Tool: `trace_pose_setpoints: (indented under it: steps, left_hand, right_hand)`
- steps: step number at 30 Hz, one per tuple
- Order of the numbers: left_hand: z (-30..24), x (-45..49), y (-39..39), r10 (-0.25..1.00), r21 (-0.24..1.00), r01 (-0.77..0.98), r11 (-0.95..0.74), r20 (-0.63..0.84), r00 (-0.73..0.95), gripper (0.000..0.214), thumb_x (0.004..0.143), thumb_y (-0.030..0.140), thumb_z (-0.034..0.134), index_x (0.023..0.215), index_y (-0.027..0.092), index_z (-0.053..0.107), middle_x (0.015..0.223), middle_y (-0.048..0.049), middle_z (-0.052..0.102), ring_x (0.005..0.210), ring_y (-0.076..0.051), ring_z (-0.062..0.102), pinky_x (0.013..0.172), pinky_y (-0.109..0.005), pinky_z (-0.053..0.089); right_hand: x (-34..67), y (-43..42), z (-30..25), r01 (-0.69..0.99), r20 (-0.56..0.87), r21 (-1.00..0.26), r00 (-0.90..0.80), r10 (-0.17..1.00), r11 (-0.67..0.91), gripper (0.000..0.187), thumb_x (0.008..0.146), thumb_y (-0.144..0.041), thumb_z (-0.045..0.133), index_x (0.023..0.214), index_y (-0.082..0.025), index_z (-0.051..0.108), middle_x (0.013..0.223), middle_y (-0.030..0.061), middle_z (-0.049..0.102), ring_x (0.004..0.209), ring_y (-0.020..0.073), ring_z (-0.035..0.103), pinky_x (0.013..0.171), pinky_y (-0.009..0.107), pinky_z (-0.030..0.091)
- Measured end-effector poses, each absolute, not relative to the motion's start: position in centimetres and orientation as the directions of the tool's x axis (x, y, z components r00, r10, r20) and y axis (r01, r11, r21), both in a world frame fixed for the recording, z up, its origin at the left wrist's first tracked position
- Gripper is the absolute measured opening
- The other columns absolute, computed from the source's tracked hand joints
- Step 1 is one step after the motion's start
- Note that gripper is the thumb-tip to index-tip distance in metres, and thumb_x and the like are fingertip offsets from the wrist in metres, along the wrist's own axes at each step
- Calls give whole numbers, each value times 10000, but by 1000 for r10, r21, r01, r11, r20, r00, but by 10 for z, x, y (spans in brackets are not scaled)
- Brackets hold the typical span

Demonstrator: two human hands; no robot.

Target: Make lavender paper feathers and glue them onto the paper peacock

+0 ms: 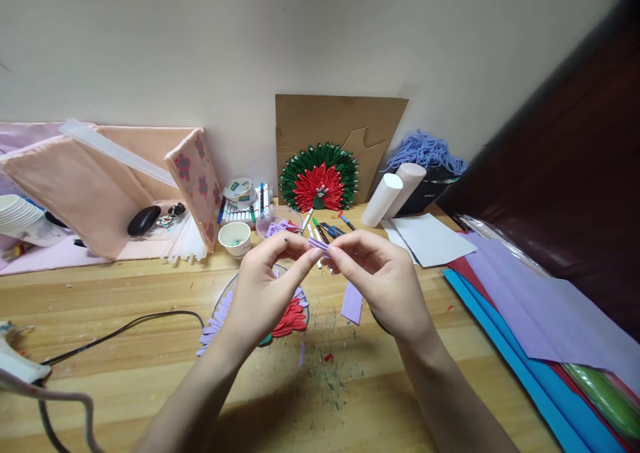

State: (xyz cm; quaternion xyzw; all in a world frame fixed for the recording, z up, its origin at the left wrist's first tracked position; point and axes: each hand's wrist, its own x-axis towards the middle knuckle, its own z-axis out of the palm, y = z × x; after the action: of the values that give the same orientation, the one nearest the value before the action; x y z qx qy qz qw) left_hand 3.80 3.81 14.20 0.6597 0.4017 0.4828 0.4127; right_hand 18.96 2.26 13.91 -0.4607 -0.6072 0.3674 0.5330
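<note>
Between my two hands is a small folded strip of purple paper (319, 243), pinched by thumb and forefinger on each side. My left hand (270, 286) closes on its left end. The right end is in the closed fingers of my right hand (385, 283). Beneath my left hand lies a round paper craft with purple petals (216, 323) along its edge and red petals (291, 318) inside; my hand and forearm hide much of it. A flat purple paper piece (353, 303) rests on the table beside my right hand.
A finished green-and-red paper peacock (320, 176) leans on cardboard (340, 116). A paper cup (235, 239), markers (320, 229) and white rolls (383, 199) stand behind my hands. Coloured sheets (545, 306) lie at right, a glue gun (23, 363) at left.
</note>
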Motion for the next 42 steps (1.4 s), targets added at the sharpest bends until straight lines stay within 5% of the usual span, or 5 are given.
trace_pose_setpoints:
  steps: [18,26,42]
  left_hand:
    - [144,39,36,935,935,147,-323,291,204,108,794,272,601,758,169,606,763,-18,642,722,-125,592,705,-241,478]
    - [142,36,38,946,944,107,-311,297,129,120,787,293,607,759,177,616,761,-25,647,725,-134,601,707,-259,493]
    - [144,36,36,947,950,94,-299,283,152,131,780,301,615,795,171,620,797,-33,657,752,-139,608,719,-247,490]
  right_hand:
    - [198,25,141,219,369,-905,-20,929,364,106,814,-278,584,777,-183,611,744,13,649,680,130,619,636,247,516]
    - [212,20,150,485,557,-691,-116,822,537,93,766,-243,634,851,-212,655,816,29,665,714,158,608,671,305,514]
    - [206,21,145,571,678,-540,-140,722,618,67,794,-186,585,806,-229,635,755,17,668,694,162,610,644,312,498]
